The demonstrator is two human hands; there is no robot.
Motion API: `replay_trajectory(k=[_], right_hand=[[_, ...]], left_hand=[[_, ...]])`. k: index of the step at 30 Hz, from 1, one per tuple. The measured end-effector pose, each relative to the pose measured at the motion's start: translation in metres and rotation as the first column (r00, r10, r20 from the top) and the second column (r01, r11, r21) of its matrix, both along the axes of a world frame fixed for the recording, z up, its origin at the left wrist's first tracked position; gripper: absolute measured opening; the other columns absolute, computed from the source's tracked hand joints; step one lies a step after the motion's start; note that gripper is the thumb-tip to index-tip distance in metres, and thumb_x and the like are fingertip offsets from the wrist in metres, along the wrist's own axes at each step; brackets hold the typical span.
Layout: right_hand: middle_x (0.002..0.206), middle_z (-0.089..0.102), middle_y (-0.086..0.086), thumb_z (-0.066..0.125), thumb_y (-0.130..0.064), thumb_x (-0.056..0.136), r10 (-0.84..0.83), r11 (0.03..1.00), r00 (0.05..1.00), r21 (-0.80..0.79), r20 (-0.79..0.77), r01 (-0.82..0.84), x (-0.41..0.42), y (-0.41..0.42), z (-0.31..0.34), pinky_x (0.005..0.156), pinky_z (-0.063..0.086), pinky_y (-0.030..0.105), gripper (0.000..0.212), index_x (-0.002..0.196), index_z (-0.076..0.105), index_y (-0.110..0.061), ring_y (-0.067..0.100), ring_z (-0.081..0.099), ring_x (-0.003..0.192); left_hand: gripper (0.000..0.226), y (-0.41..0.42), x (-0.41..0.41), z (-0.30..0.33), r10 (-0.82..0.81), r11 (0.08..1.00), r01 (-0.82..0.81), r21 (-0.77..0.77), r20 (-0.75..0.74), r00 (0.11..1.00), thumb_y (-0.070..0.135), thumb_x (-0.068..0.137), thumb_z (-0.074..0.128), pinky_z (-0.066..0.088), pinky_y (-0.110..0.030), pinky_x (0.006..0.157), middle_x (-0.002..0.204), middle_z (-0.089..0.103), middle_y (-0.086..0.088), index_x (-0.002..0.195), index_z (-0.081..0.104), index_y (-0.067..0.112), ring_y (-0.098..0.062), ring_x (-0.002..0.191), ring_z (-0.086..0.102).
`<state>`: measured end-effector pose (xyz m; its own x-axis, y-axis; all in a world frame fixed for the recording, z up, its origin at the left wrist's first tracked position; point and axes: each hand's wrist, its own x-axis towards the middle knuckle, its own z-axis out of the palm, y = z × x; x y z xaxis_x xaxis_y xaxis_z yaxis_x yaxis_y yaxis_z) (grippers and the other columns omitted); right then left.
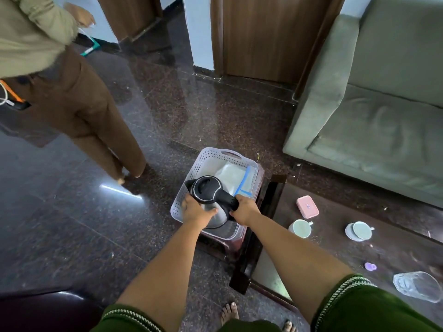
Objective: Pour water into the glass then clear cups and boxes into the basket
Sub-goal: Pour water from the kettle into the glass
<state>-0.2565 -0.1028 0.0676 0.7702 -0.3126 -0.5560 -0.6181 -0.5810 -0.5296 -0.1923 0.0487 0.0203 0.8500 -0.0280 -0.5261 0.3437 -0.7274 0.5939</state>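
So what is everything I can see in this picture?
kettle: one, black lid and handle, steel body, held over the basket
basket: one, pale grey, perforated, on a dark stool beside the table
plastic bag: one, clear with blue strip, in the basket
pink box: one, on the table
cups: two, pale green; the right one on a saucer, both on the table
glass: one, clear, at the table's near right
purple object: one, small, on the table
table: one, dark, glossy
sofa: one, grey-green, behind the table
other person: one, brown trousers, standing at left
left hand: on the kettle's body
right hand: gripping the kettle's handle
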Motion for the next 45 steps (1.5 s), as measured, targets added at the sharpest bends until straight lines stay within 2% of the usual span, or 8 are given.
replay_trajectory(k=[7, 14, 21, 27, 30, 36, 38, 45], right_hand=[[0.090, 0.055, 0.005, 0.060, -0.010, 0.087, -0.073, 0.996, 0.994, 0.065, 0.077, 0.068, -0.009, 0.012, 0.005, 0.069, 0.040, 0.021, 0.021, 0.108, 0.061, -0.008, 0.020, 0.053, 0.081], [0.090, 0.056, 0.005, 0.059, -0.009, 0.086, -0.107, 0.992, 0.986, 0.084, 0.124, 0.097, -0.018, 0.015, 0.030, 0.068, 0.041, 0.022, 0.020, 0.106, 0.060, -0.010, 0.021, 0.054, 0.081], [0.101, 0.063, 0.011, 0.064, -0.018, 0.083, -0.128, 0.983, 0.979, 0.150, 0.156, 0.104, -0.036, 0.010, 0.070, 0.076, 0.050, 0.031, 0.027, 0.109, 0.062, -0.011, 0.025, 0.059, 0.090], [0.097, 0.057, 0.001, 0.067, -0.017, 0.084, -0.234, 0.939, 0.953, 0.298, 0.192, 0.171, -0.066, -0.007, 0.093, 0.074, 0.045, 0.027, 0.029, 0.112, 0.061, -0.015, 0.019, 0.055, 0.089], [0.098, 0.061, 0.001, 0.069, -0.018, 0.080, -0.323, 0.906, 0.926, 0.345, 0.197, 0.243, -0.085, -0.016, 0.098, 0.074, 0.047, 0.026, 0.033, 0.113, 0.062, -0.019, 0.018, 0.058, 0.089], [0.073, 0.067, -0.002, 0.073, -0.040, 0.070, -0.574, 0.792, 0.783, 0.409, 0.242, 0.454, -0.133, -0.049, 0.105, 0.070, 0.045, 0.027, 0.021, 0.077, 0.069, -0.020, 0.017, 0.062, 0.077], [0.063, 0.064, -0.005, 0.068, -0.054, 0.076, -0.639, 0.751, 0.726, 0.409, 0.255, 0.517, -0.155, -0.059, 0.109, 0.069, 0.044, 0.027, 0.036, 0.068, 0.067, -0.019, 0.013, 0.060, 0.068], [0.070, 0.067, 0.003, 0.044, -0.057, 0.091, -0.778, 0.627, 0.570, 0.388, 0.264, 0.676, -0.252, -0.102, 0.114, 0.079, 0.044, 0.031, 0.057, 0.080, 0.070, -0.008, 0.018, 0.062, 0.078]], left_hand=[[0.126, 0.009, -0.005, 0.010, -0.015, 1.000, 0.013, 0.021, 0.100, 0.995, 0.059, 0.031, 0.085, 0.041, -0.041, 0.108, 0.137, 0.051, -0.005, 0.138, 0.034, 0.017, -0.024, 0.130, 0.047], [0.105, 0.008, -0.024, 0.052, 0.073, 0.996, -0.064, -0.057, 0.155, 0.985, 0.029, 0.057, 0.092, 0.033, -0.037, 0.109, 0.141, 0.040, -0.012, 0.141, 0.034, 0.005, -0.029, 0.134, 0.038], [0.140, 0.012, -0.031, 0.081, 0.094, 0.938, -0.027, -0.346, 0.178, 0.980, 0.047, 0.019, 0.095, 0.042, -0.039, 0.107, 0.136, 0.050, 0.003, 0.141, 0.032, 0.021, -0.015, 0.127, 0.049], [0.117, -0.005, -0.056, 0.100, 0.071, 0.900, 0.059, -0.432, 0.279, 0.958, 0.031, 0.033, 0.099, 0.040, -0.030, 0.104, 0.123, 0.051, 0.011, 0.132, 0.039, 0.024, -0.009, 0.118, 0.048], [0.118, -0.020, -0.069, 0.105, 0.046, 0.879, 0.090, -0.467, 0.272, 0.961, 0.042, 0.028, 0.098, 0.042, -0.031, 0.103, 0.123, 0.054, 0.012, 0.129, 0.040, 0.029, -0.009, 0.117, 0.051], [0.116, -0.064, -0.101, 0.119, -0.120, 0.868, 0.245, -0.433, 0.297, 0.947, 0.059, 0.026, 0.093, 0.051, -0.035, 0.096, 0.118, 0.062, 0.012, 0.126, 0.045, 0.028, -0.011, 0.111, 0.060], [0.111, -0.080, -0.117, 0.122, -0.167, 0.850, 0.294, -0.437, 0.304, 0.938, 0.054, 0.028, 0.095, 0.051, -0.031, 0.094, 0.116, 0.063, 0.011, 0.125, 0.046, 0.026, -0.010, 0.109, 0.061], [0.109, -0.141, -0.192, 0.113, -0.377, 0.789, 0.464, -0.402, 0.280, 0.883, 0.060, 0.029, 0.092, 0.051, -0.032, 0.096, 0.117, 0.065, 0.013, 0.125, 0.051, 0.030, -0.005, 0.109, 0.061]])
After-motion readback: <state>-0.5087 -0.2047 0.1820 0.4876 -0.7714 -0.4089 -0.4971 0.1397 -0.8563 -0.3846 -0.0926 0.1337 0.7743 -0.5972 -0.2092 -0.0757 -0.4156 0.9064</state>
